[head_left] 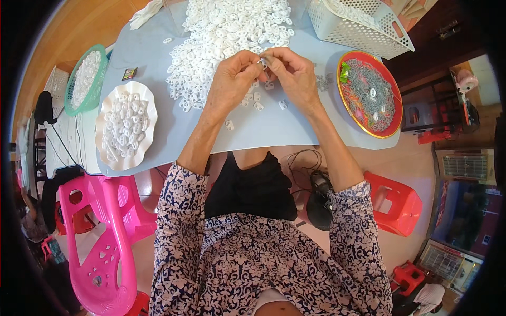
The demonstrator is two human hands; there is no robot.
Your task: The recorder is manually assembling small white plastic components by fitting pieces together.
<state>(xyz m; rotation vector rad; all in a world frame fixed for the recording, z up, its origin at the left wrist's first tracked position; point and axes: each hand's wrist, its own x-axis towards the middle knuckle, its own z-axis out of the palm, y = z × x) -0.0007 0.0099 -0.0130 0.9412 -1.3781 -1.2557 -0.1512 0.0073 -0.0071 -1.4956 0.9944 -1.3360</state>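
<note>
Over the near edge of the heap, my left hand [234, 78] and my right hand [293, 76] meet fingertip to fingertip. Both are closed in a pinch on one small white plastic piece [263, 63], mostly covered by the fingers. A large heap of small white plastic pieces with holes [232, 31] spreads beyond and beside my left hand. Several loose ones lie under my wrists. To the right stands a red plate with a yellow rim [399, 100], filled with thin grey parts [371, 87] and a few white pieces. On the left, a white scalloped dish [151, 113] holds more white pieces.
A green basket [100, 87] of white pieces stands at the far left; a white perforated basket [363, 39] is at the back right. A small dark packet [129, 73] lies on the grey-blue table [211, 142]. Below are a pink chair [105, 258] and a red stool [398, 203].
</note>
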